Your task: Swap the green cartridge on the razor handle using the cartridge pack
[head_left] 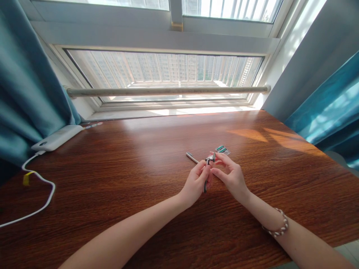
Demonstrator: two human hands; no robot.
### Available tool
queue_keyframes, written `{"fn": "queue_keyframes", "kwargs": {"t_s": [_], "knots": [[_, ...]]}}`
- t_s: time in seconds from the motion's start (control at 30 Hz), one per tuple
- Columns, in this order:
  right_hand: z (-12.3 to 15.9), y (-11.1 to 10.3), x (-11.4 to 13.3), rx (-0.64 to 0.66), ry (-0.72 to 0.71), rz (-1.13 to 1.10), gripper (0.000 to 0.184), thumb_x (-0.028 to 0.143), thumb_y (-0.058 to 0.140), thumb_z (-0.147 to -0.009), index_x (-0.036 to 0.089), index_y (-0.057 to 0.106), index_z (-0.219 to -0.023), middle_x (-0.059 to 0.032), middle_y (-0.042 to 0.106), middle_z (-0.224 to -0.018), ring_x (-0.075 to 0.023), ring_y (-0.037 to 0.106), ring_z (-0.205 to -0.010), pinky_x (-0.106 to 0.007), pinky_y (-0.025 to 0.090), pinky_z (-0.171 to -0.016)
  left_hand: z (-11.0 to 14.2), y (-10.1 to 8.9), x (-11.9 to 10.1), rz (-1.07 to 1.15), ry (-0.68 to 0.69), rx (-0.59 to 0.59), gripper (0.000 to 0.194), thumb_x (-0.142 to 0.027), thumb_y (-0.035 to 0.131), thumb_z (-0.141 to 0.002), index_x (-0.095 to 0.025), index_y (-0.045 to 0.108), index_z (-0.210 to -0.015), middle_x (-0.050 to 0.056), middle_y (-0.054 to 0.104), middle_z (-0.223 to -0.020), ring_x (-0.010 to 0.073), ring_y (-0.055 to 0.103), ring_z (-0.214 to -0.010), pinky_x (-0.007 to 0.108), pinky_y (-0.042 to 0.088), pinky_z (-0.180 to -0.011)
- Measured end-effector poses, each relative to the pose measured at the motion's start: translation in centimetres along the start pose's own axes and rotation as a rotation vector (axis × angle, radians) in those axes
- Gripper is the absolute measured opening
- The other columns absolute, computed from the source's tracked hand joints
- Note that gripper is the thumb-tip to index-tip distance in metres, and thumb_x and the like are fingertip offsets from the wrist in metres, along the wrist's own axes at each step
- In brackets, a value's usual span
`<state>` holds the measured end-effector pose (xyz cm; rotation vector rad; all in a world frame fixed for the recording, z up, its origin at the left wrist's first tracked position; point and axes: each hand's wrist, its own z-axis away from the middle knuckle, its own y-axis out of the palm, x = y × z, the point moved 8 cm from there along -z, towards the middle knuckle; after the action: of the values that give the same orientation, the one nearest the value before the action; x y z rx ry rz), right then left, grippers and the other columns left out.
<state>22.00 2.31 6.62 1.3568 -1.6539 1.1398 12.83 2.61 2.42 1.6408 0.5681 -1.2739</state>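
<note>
Pinched in my left hand (pixel 196 183) is the dark handle of a razor (pixel 205 186), held near its neck with the head pointing up and away. The fingers of my right hand (pixel 231 175) close around the razor's head (pixel 210 159), the index finger behind it and the thumb below. Fingers partly hide how the head and handle meet. Just beyond my left hand lies a slim grey-white handle (pixel 192 157), its near end hidden. Behind my right fingertips a small clear pack of green-and-black blade cartridges (pixel 222 150) rests on the table.
The brown wooden table (pixel 126 164) reaches to a window with a metal rail (pixel 168 91) across it. At the left back lies a white power bank (pixel 57 138) with a white cable (pixel 50 198) trailing forward. Blue curtains (pixel 30 74) hang at both sides.
</note>
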Motion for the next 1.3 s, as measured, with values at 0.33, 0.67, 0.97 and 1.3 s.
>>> {"fn": "queue_keyframes", "kwargs": {"t_s": [0.33, 0.67, 0.97, 1.3], "knots": [[-0.2, 0.5, 0.2, 0.057, 0.095, -0.375, 0.04, 0.042, 0.063, -0.068, 0.024, 0.059, -0.105, -0.0057, 0.06, -0.1, -0.0222, 0.054, -0.094, -0.036, 0.042, -0.084, 1.1, -0.1, -2.4, -0.431, 0.186, -0.057, 0.021, -0.035, 0.048, -0.082, -0.015, 0.055, -0.08, -0.002, 0.046, -0.066, 0.0081, 0.035, -0.056, 0.02, 0.029, -0.052], [-0.3, 0.5, -0.2, 0.08, 0.162, -0.473, 0.042, 0.044, 0.066, -0.062, 0.026, 0.062, -0.099, -0.0056, 0.06, -0.102, -0.0235, 0.053, -0.095, -0.037, 0.042, -0.086, 1.3, -0.1, -3.1, -0.52, 0.266, -0.077, 0.021, -0.032, 0.048, -0.082, -0.015, 0.059, -0.089, 0.002, 0.057, -0.076, 0.0119, 0.045, -0.066, 0.022, 0.036, -0.063], [-0.2, 1.0, -1.2, 0.142, 0.248, -0.56, 0.046, 0.047, 0.066, -0.062, 0.026, 0.062, -0.103, -0.0065, 0.06, -0.109, -0.0247, 0.054, -0.1, -0.041, 0.041, -0.089, 1.4, 0.0, -3.1, -0.511, 0.282, -0.076, 0.02, -0.03, 0.05, -0.082, -0.015, 0.06, -0.09, 0.003, 0.06, -0.082, 0.0134, 0.049, -0.071, 0.022, 0.038, -0.067], [-1.5, -0.4, -0.8, 0.177, 0.167, -0.366, 0.036, 0.034, 0.073, -0.06, 0.025, 0.066, -0.094, -0.0026, 0.066, -0.092, -0.0204, 0.059, -0.088, -0.036, 0.044, -0.084, 1.3, -0.2, -3.4, -0.552, 0.229, -0.085, 0.024, -0.033, 0.046, -0.083, -0.015, 0.061, -0.087, 0.001, 0.056, -0.074, 0.0121, 0.044, -0.067, 0.021, 0.034, -0.063]]}}
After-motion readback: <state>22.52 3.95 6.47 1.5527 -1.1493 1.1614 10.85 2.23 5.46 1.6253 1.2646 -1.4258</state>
